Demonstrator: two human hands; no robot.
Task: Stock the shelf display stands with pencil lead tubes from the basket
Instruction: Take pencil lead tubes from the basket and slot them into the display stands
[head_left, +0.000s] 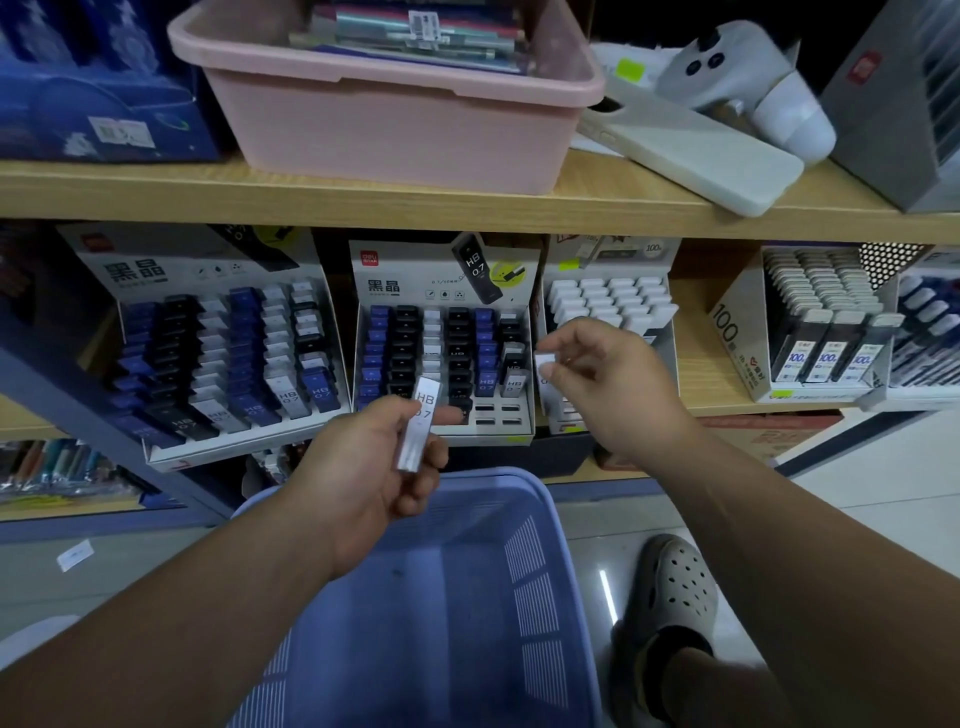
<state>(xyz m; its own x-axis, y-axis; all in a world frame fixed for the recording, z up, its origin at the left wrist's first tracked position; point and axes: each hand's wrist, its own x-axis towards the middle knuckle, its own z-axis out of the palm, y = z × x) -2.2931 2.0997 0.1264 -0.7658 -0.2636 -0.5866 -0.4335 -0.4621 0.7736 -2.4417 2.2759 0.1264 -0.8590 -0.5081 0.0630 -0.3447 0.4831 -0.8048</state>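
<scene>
One blue basket (530, 597) is sitting nearest, with one clog-shod foot (675, 587) showing beside its right wall. Just past the basket's far rim, the left hand (374, 467) is curling thumb and fingers round the lower half of one silver-white tube (422, 415) marked HB 0.7, whose top is pointing up toward the shelf. A little farther out, the right hand (618, 384) is pinching a second white tube (545, 364) between thumb and forefinger, the other fingers loosely bent; blur is hiding the label. So two tubes are in hand, one apiece, both out of the basket and hovering just short of the lower shelf's (706, 374) front edge.

The placing step seems to be in hand. Four stands are lining that shelf:
- a left stand (135, 270) with dark, blue and white tubes
- a middle stand (395, 270) with six columns
- a white-capped stand (608, 301)
- a "100" stand (727, 327) toward the right end

At the middle stand's front right corner four dark slots (497, 414) are standing open, two by two — the likeliest targets. The next move probably calls for matching each tube to its column, turning it upright and easing it down without knocking its neighbours. The front of the white column is hiding behind the left hand's tube, so I cannot tell whether it has room.

On the upper shelf one pink tub (395, 135) is resting — beside it one pale phone case (691, 150).
</scene>
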